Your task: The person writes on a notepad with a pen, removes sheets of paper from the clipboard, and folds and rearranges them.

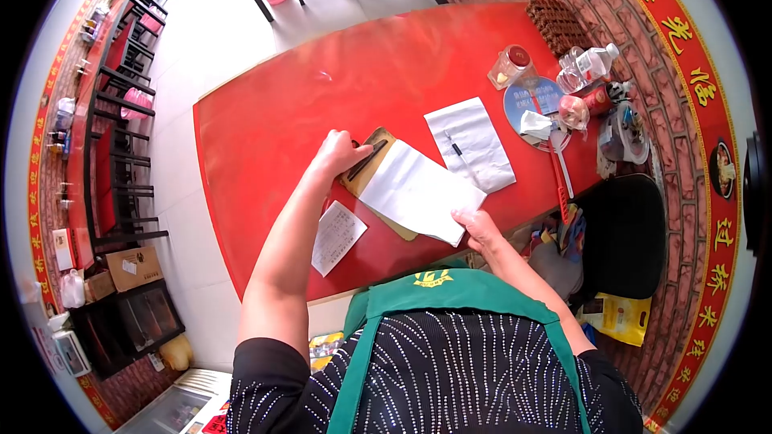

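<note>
My left hand (339, 154) is closed around the dark clip (367, 159) at the top end of a tan clipboard (376, 141). White paper (422, 189) lies slanted across the board, its far left end near the clip. My right hand (479, 230) pinches the paper's near right corner between thumb and fingers. Part of the board shows below the paper; the rest is covered. To the right, a pen (455, 145) rests on another white paper (486, 133). A smaller sheet with handwriting (338, 237) lies below my left hand.
On the red table's (265, 128) right side are a round blue fan (527, 104), a lidded jar (510, 66), plastic bottles (591, 64), a clear container (623, 135) and a woven basket (557, 26). A black chair (619, 241) stands at the right, by the brick wall.
</note>
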Tool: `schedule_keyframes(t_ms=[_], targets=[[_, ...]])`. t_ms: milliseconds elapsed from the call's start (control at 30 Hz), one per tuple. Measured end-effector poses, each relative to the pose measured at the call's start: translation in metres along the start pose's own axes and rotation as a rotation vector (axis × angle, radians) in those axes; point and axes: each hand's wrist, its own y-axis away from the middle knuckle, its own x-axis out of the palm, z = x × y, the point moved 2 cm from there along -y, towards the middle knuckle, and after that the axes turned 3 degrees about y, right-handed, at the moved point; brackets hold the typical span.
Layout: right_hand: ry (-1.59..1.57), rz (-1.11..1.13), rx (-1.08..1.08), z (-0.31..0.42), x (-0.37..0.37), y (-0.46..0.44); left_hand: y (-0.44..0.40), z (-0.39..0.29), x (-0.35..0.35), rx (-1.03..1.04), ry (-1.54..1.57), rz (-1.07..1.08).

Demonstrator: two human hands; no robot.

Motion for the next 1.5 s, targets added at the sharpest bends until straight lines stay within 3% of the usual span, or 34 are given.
schedule_keyframes(t_ms=[67,133,200,267,300,333,400,467,533,600,633,733,800,867,1000,1067,1133,1233,1267,1333,1400,1467,1500], targets=[[-0.024,0.026,-0.003,-0.002,0.0,0.002,-0.001,0.005,0.003,0.059,0.033,-0.061],[-0.065,0.022,-0.002,-0.003,0.001,0.005,0.01,-0.001,0.001,0.287,-0.17,-0.538],[-0.107,0.018,-0.001,-0.001,0.0,0.006,0.021,-0.01,0.001,0.336,-0.109,-0.574],[0.022,0.012,-0.059,0.001,-0.003,0.01,0.033,-0.017,0.012,0.207,0.155,-0.149],[0.079,-0.017,-0.123,0.006,-0.002,0.015,0.03,-0.013,0.029,0.222,0.307,-0.1],[0.137,-0.043,-0.189,0.014,0.0,0.021,0.025,-0.001,0.053,0.367,0.515,-0.203],[0.195,-0.047,-0.312,0.027,0.002,0.03,0.03,-0.002,0.061,0.294,1.075,0.034],[0.507,-0.105,-0.407,0.047,0.003,0.041,0.046,-0.011,0.046,0.286,1.129,0.152],[0.55,-0.123,-0.472,0.062,0.008,0.052,0.058,-0.016,0.04,0.279,1.184,0.266],[0.818,0.032,-0.947,0.085,0.025,0.069,0.07,-0.016,0.039,0.464,1.085,0.148],[0.856,0.044,-1.046,0.084,0.028,0.069,0.073,-0.015,0.041,0.469,1.095,0.136],[1.006,0.008,-0.961,0.067,0.024,0.06,0.072,-0.009,0.05,0.367,1.001,0.16],[0.973,0.04,-0.946,0.059,0.022,0.055,0.07,-0.008,0.054,0.41,0.887,0.096],[0.885,0.08,-0.928,0.056,0.023,0.053,0.066,-0.006,0.054,0.581,0.694,-0.097],[0.888,0.082,-0.983,0.051,0.017,0.049,0.067,-0.005,0.053,0.591,0.68,-0.059],[0.8,0.044,-0.816,0.044,0.007,0.043,0.07,-0.009,0.051,0.43,0.664,-0.01],[0.857,0.045,-0.881,0.048,0.008,0.045,0.067,-0.012,0.053,0.413,0.663,-0.046],[0.555,-0.089,-0.542,0.048,0.004,0.043,0.057,-0.014,0.053,0.347,0.706,-0.041],[0.552,-0.092,-0.543,0.043,0.003,0.04,0.052,-0.015,0.053,0.298,0.75,-0.002],[0.205,-0.085,-0.287,0.021,-0.005,0.025,0.039,-0.008,0.049,0.345,0.726,-0.119],[0.145,-0.089,-0.2,0.006,-0.008,0.015,0.042,-0.006,0.03,0.27,0.672,-0.343],[0.107,-0.113,-0.08,-0.006,-0.011,0.01,0.009,0.021,0.029,0.354,0.265,-0.607],[0.048,-0.113,-0.075,-0.012,-0.012,0.007,0.012,0.013,0.021,0.296,0.109,-0.524]])
